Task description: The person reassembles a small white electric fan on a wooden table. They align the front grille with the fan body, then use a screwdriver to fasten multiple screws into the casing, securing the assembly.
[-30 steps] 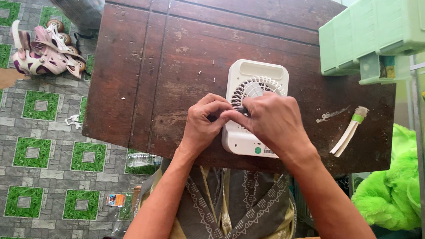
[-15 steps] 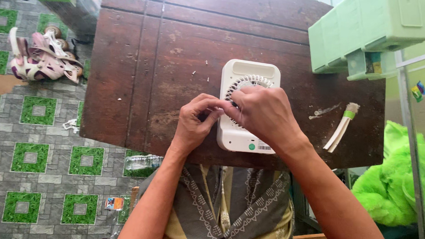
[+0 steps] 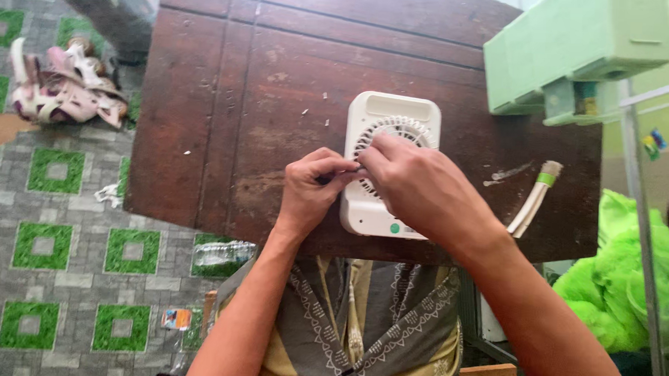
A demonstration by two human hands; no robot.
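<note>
White portable fan (image 3: 390, 168) lies flat on its back on the dark wooden counter (image 3: 278, 95), near the front edge, round grille facing up, green button at its lower end. My right hand (image 3: 417, 188) covers the lower right of the grille, fingertips pinched down on the left part of the grille. My left hand (image 3: 312, 191) sits at the fan's left edge, fingers curled, thumb and forefinger pinching something small and dark that meets my right fingertips; can't tell what it is. Both hands clenched in a pinch, touching each other over the fan. Right of the fan, apart from it, a whitish tube with a green band (image 3: 533, 197) lies slanted on the counter. Far right corner: pale green plastic box (image 3: 574, 48) overhanging the counter. Small white flecks scattered on the wood. Below on the tiled floor (image 3: 46, 243): pink sandals (image 3: 64, 90) at left, clear plastic bottle (image 3: 222, 253) by the counter's edge. Bright green plush thing (image 3: 624, 276) at right.
</note>
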